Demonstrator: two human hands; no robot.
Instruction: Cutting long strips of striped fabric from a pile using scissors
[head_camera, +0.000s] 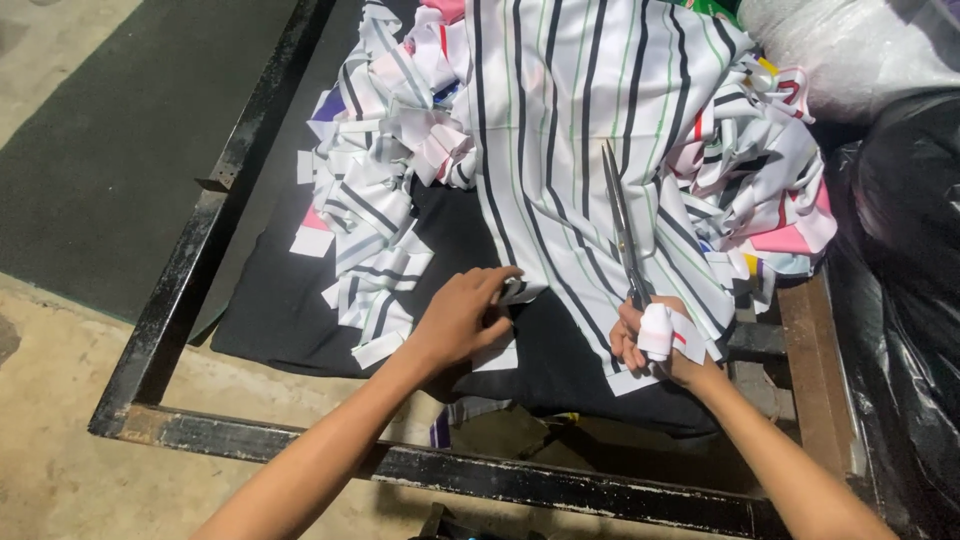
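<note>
L hand flat, fingers spread on striped fabric – R hand, fingers curled round scissors, blades fwd

A black metal frame carries dark cloth under striped fabric.

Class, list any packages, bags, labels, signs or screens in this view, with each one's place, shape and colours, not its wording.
Clear plastic bag: top right corner, bulging, whitish and crinkled.
Black plastic bag: right edge, beside the striped cloth, large, glossy and wrinkled.
No labels, signs or screens are visible.
</note>
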